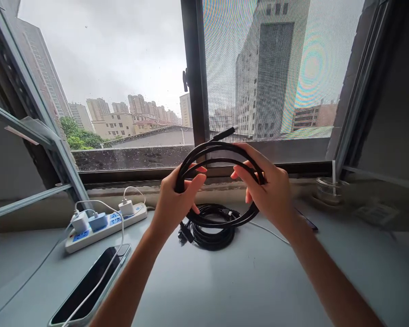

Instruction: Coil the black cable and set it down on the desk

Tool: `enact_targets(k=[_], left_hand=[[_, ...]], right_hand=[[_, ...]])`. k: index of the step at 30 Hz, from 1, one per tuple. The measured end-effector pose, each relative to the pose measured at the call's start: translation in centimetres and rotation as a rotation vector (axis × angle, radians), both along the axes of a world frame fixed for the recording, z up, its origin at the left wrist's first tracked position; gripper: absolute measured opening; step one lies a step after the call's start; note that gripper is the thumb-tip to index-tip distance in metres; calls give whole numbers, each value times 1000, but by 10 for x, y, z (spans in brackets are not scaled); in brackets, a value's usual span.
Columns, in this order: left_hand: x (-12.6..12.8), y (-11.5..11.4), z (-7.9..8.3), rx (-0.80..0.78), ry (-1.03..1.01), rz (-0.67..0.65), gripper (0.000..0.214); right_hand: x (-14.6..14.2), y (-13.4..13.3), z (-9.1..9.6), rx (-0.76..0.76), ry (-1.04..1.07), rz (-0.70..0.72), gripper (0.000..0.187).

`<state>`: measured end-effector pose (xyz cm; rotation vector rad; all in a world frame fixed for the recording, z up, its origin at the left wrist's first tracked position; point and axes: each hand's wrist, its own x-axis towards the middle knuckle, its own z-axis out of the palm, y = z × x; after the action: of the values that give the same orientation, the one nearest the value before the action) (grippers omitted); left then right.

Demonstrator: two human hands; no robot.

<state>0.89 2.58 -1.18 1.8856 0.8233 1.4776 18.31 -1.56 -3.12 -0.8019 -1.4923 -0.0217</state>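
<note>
A black cable (221, 145), wound into a loose round coil, is held up above the table between my two hands. My left hand (177, 193) is closed around the coil's left side, thumb on the inside. On the opposite side my right hand (269, 186) grips the loops, fingers curled through the ring. One cable end with a dark connector (225, 133) sticks out past the top of the coil. Behind and below it, a second coiled black cable (214, 243) lies on the table, partly hidden by the held coil. A plug-like end (186, 234) shows at its left.
A white power strip (105, 229) with chargers stands at the left, near a phone (92, 286) crossed by a white cord. A glass jar (329, 190) sits at the back right, and a dark flat object (308, 221) lies behind my right wrist. The window (193, 91) rises behind the table (225, 290).
</note>
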Motion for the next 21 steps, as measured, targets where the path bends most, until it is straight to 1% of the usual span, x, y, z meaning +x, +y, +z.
enact_targets(k=[1,4,6,8,10,14,16,18,19,20,21], left_hand=[[0,-1,0,6,11,-32,36],[3,-4,-2,-34,30,-127,70],[5,-5,-2,-68,4,-152,77],[7,-7,-2,-96,-41,-169,74],[7,-9,0,-157,-67,-213,70],[5,-11,5,-379,-99,-340,63],[3,-9,8,-464,-165,-363,59],[-1,-6,9,-507,-240,-355,57],[-3,-5,10,-511,-268,-345,56],[-5,-3,11,-504,-288,-331,55],[-8,-2,13,-489,-301,-314,54]], right_hand=[[0,1,-1,31,-8,-21,30],[-2,1,-2,94,2,-11,19],[-3,0,-1,113,3,11,18],[-3,-3,0,133,-24,-20,19],[-3,-6,1,145,-63,-91,21],[-1,-7,3,126,-170,-222,30],[-2,-7,6,147,-175,-272,28],[-3,-11,10,224,-131,-316,23],[-3,-15,11,297,-91,-313,17],[-2,-20,11,379,-37,-277,10],[0,-27,9,469,25,-217,10]])
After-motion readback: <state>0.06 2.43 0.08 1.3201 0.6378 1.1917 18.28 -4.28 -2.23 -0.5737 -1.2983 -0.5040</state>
